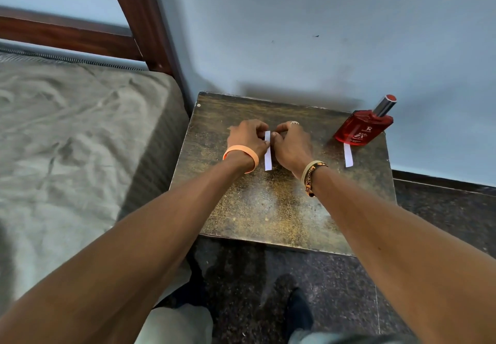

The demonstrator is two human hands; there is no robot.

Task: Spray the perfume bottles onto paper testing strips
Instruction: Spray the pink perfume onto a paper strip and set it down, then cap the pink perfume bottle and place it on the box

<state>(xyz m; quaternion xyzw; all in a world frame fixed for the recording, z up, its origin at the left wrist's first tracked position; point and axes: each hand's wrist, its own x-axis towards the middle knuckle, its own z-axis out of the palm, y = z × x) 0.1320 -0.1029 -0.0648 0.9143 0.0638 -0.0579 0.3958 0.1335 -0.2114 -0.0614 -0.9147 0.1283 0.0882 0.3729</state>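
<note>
A white paper strip (267, 155) lies on the worn dark table (268, 209), pointing away from me. My left hand (248, 137) and my right hand (291, 142) sit on either side of its far end, curled fingertips pinching its edges. At the table's far right stands a red perfume bottle (362, 127) with a silver neck and red cap. A second white strip (348, 155) lies just in front of the bottle, touching its base.
A bed (67, 142) with a grey sheet and dark wooden frame (139, 16) stands left of the table. A pale blue wall (322, 34) rises right behind the table. Dark speckled floor (442, 222) lies to the right and below.
</note>
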